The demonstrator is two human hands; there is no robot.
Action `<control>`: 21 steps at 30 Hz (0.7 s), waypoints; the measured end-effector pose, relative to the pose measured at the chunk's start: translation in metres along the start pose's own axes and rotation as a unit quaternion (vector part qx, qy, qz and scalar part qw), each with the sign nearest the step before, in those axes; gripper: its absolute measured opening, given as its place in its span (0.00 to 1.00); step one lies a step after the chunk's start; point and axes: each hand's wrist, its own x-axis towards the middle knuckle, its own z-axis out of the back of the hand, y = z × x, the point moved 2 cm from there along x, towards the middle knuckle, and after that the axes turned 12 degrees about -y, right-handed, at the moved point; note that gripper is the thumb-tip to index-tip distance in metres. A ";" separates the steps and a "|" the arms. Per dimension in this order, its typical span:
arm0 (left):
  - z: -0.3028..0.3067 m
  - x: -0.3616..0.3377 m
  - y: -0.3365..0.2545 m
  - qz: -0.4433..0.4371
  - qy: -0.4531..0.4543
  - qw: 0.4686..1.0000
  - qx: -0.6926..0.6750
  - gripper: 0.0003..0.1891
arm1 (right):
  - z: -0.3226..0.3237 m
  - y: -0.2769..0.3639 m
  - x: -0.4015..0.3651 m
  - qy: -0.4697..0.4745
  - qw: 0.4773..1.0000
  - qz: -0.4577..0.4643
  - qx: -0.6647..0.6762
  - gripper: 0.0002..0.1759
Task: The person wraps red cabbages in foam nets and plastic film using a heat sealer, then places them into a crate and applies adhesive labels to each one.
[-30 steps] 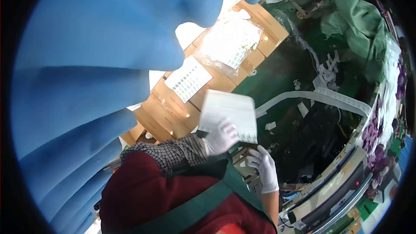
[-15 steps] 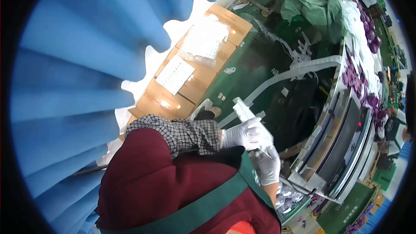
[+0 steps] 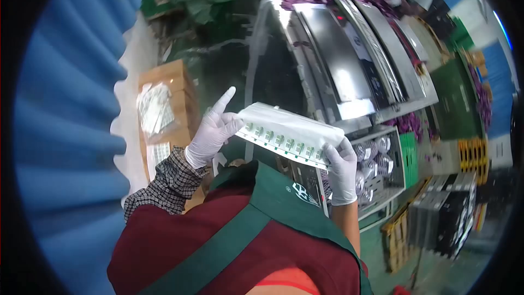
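Observation:
A white sheet of stickers (image 3: pixel 289 131) with a row of green printed labels along its lower edge is stretched between my two gloved hands, in front of my chest. My left hand (image 3: pixel 210 136) pinches the sheet's left end between thumb and fingers, its index finger pointing up and away. At the other end my right hand (image 3: pixel 343 172) grips the sheet's right corner, thumb on top. Both hands wear white gloves. The fingers beneath the sheet are hidden.
Cardboard boxes (image 3: pixel 183 101) at left carry a plastic bag of white sheets (image 3: pixel 155 109). A machine with a dark flat top (image 3: pixel 338 54) stands ahead. Right of my hand, a grey crate (image 3: pixel 396 186) holds wrapped purplish heads. A blue curtain (image 3: pixel 71 131) hangs at far left.
My view has turned right. My hands were close together on a folded white bundle; they are now apart, with the sticker sheet spread between them.

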 end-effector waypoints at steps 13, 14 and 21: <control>-0.111 0.042 -0.003 0.062 0.249 0.965 0.050 0.23 | 0.067 0.039 -0.070 -0.133 0.976 0.158 -0.067 0.25; -0.118 0.041 -0.008 0.085 0.260 0.960 0.058 0.24 | 0.072 0.041 -0.073 -0.133 0.977 0.155 -0.057 0.23; -0.149 0.047 0.000 0.029 0.288 0.954 0.083 0.16 | 0.093 0.049 -0.088 -0.238 0.953 0.181 -0.053 0.14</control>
